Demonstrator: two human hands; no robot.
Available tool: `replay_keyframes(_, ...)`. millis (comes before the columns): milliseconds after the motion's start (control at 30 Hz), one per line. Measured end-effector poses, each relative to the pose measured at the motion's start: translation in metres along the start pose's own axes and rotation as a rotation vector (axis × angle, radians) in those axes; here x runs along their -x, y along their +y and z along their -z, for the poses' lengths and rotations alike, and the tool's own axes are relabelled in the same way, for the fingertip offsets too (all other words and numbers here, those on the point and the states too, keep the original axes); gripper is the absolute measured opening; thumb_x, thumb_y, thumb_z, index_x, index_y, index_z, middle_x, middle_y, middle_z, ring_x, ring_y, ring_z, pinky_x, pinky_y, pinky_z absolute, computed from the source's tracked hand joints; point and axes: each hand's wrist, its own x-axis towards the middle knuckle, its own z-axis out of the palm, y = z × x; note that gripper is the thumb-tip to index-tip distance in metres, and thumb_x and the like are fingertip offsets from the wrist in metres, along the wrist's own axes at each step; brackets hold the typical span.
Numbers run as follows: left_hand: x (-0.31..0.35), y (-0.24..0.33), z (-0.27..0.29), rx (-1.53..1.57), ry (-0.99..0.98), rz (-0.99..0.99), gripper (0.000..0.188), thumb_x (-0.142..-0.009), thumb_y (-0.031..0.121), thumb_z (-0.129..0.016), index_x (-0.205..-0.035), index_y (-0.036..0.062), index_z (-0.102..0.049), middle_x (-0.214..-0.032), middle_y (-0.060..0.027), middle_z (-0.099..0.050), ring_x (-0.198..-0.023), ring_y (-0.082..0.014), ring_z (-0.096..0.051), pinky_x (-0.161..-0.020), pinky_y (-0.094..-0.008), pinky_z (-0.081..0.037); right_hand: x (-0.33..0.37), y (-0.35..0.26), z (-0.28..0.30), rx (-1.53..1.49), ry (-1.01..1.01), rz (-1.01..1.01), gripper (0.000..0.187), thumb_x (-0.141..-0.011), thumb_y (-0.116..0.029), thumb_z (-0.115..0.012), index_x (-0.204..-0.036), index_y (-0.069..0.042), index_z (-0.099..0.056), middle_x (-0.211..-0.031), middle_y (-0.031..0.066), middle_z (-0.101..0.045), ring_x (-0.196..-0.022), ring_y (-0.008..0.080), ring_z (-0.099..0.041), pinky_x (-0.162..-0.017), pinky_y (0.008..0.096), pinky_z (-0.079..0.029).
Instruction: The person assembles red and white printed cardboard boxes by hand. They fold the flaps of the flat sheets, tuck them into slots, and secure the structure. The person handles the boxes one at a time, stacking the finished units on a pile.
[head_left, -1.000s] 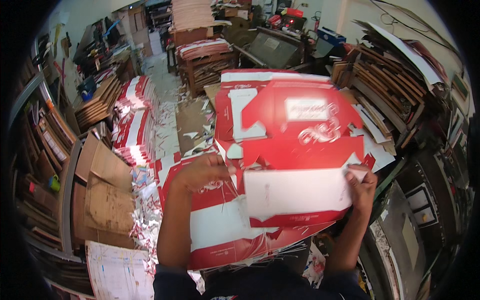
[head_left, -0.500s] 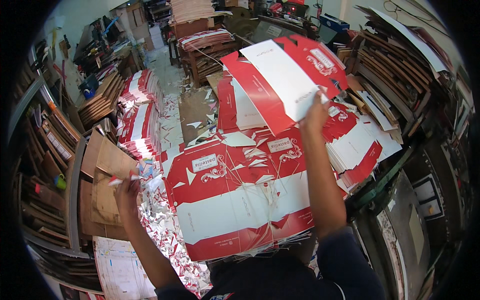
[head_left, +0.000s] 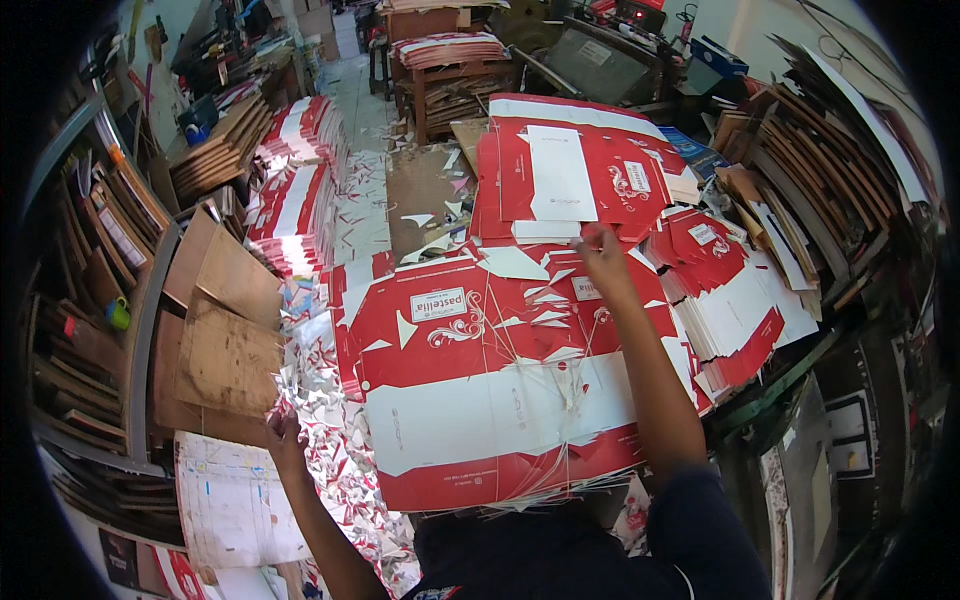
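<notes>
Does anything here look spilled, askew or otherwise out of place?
Yes. Paper scraps litter the floor left of the printed sheets, as if spilled. White offcuts and thin pale strips lie loose across the sheets, some poking past the near edge. The stack of cut blanks at right looks askew, its layers fanned unevenly.

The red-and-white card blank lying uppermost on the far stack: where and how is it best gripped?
Probably pinch the card blank at the near edge of its white panel, coming from the wearer's side: it lies flat, that straight edge faces the wearer, and the right hand is close by.
</notes>
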Motion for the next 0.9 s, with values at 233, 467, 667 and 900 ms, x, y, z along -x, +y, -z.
replay_keyframes(233,0.075,0.052,-0.073,-0.219,-0.222,-0.255,0.058,-0.091,0.027,-0.072,-0.137,-0.0007,-0.049,-0.130,-0.0161,-0.057,-0.113,-0.0242,-0.058,-0.090,-0.0365,-0.051,0.052,-0.040,0.001,0.412,-0.166,0.134,0.052,-0.091,-0.031,-0.069,-0.129,0.003,-0.056,-0.129,0.0253,-0.059,-0.110,0.0301,-0.062,-0.092,0.0404,-0.050)
replay_keyframes(467,0.119,0.055,-0.100,-0.357,-0.297,-0.376,0.062,-0.086,0.031,-0.076,-0.131,-0.0061,-0.054,-0.123,-0.0204,-0.060,-0.113,-0.0296,-0.060,-0.092,-0.0400,-0.050,0.106,-0.088,-0.019,0.209,-0.479,0.076,0.044,-0.094,-0.023,-0.065,-0.126,0.006,-0.058,-0.111,0.0233,-0.068,-0.098,0.0308,-0.069,-0.086,0.0386,-0.054)
replay_keyframes(667,0.117,0.069,-0.097,-0.385,-0.339,-0.301,0.065,-0.089,0.028,-0.074,-0.138,-0.0058,-0.049,-0.128,-0.0207,-0.062,-0.118,-0.0279,-0.061,-0.092,-0.0382,-0.052,0.069,-0.069,-0.066,0.341,-0.507,0.154,0.050,-0.095,-0.031,-0.062,-0.124,0.009,-0.058,-0.110,0.0262,-0.068,-0.097,0.0327,-0.068,-0.086,0.0402,-0.053)
replay_keyframes(900,0.116,0.061,-0.101,-0.372,-0.339,-0.344,0.061,-0.088,0.026,-0.074,-0.137,-0.0027,-0.052,-0.126,-0.0189,-0.064,-0.114,-0.0268,-0.062,-0.091,-0.0372,-0.051,0.034,-0.067,-0.098,0.453,-0.497,-0.038,0.063,-0.087,-0.046,-0.065,-0.116,0.009,-0.061,-0.104,0.0307,-0.067,-0.098,0.0382,-0.068,-0.089,0.0442,-0.051)
